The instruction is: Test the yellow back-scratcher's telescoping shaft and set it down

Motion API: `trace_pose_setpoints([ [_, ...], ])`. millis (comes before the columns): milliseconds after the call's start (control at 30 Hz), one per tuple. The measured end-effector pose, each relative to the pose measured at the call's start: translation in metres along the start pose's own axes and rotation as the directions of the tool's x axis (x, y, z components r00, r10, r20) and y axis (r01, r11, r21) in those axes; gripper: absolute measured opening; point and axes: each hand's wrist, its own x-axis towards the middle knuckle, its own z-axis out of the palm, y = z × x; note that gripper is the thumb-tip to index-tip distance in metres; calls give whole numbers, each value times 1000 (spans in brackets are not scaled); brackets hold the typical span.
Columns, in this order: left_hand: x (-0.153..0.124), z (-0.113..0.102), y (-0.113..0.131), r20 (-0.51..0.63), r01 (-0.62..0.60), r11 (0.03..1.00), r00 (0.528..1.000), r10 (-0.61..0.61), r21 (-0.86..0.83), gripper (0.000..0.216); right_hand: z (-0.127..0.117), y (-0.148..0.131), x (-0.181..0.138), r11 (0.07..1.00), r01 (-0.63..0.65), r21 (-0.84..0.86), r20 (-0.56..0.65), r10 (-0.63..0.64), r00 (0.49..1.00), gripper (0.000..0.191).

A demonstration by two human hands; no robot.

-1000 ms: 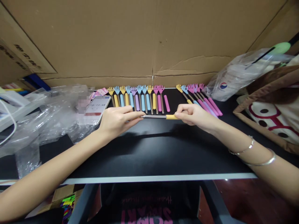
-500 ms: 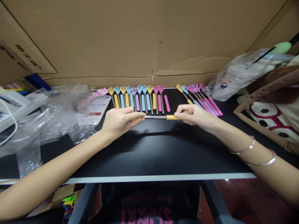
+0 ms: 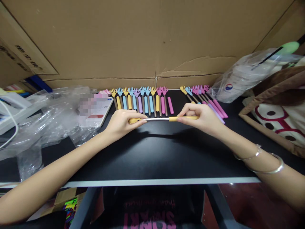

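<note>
A: A black tabletop (image 3: 152,152) was seen from the head camera, backed by a wall of flattened cardboard (image 3: 147,41). Crumpled clear plastic wrap (image 3: 47,117) and a phone (image 3: 96,111) lay at the left; a clear plastic bag (image 3: 243,76) and a brown cloth bag (image 3: 276,108) sat at the right.

B: And what was held?

A: A yellow telescopic back scratcher (image 3: 157,119) was held level just above the tabletop, between the two hands. The left hand (image 3: 121,122) was closed around its claw end, and the right hand (image 3: 202,117) was pinched on the yellow grip. The bare metal rod was exposed between them.

B: What lay behind it?

A: A tidy row of back scratchers (image 3: 141,100) in yellow, blue, purple and pink was laid side by side near the cardboard, claws pointing away. A second, looser group of back scratchers (image 3: 205,98) was fanned just beyond the right hand.

B: How might the rod be handled well?

A: As a judgement only: the two ends would best be kept in one straight line, so that the thin sections are not bent. The grip would be better pinched firmly than squeezed, and the tool kept clear of the tidy row.
</note>
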Motion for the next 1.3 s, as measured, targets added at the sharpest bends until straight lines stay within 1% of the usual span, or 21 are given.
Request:
trace_pose_setpoints([
  [100, 1, 1, 0, 24, 43, 996, 999, -41, -74, 29, 0, -2, -2, 987, 89, -131, -57, -97, 994, 36],
  [167, 1, 1, 0, 32, 61, 994, 998, -58, -96, 28, 0, -2, -3, 975, 123, -183, -77, -139, 987, 34],
  [233, 0, 1, 1, 35, 71, 993, 997, -68, -94, 27, 0, -2, -3, 974, 127, -188, -86, -145, 986, 34],
  [333, 0, 0, 2, 17, 70, 996, 997, -69, -63, 25, 2, -1, -2, 983, 100, -155, -98, -116, 988, 33],
  [467, 1, -3, 3, -8, 52, 999, 999, -52, -9, 25, 2, -1, 0, 995, 63, -76, -90, -70, 993, 32],
  [633, 2, -8, 2, -54, 10, 995, 999, -5, 97, 24, -6, -4, 5, 993, -64, 98, -14, 66, 998, 34],
  [733, 2, -9, 1, -74, 27, 991, 997, -17, 129, 26, -17, -4, 7, 960, -145, 239, 25, 143, 989, 32],
  [867, 3, -12, 1, -76, 70, 993, 995, -62, 100, 27, -26, -2, 9, 882, -218, 417, 51, 217, 975, 27],
  [933, 3, -13, 0, -64, 80, 992, 995, -74, 96, 27, -25, 0, 9, 857, -240, 456, 82, 228, 970, 25],
  [1067, 2, -12, -1, -36, 68, 993, 997, -65, 97, 27, -17, 2, 7, 842, -277, 463, 195, 208, 958, 23],
  [1200, 0, -9, -1, -55, 1, 991, 998, 6, 132, 26, -9, 5, 6, 818, -283, 501, 209, 203, 957, 24],
  [1300, -1, -7, 1, -92, -52, 973, 993, 74, 226, 24, -7, 8, 6, 791, -314, 525, 241, 216, 946, 29],
])
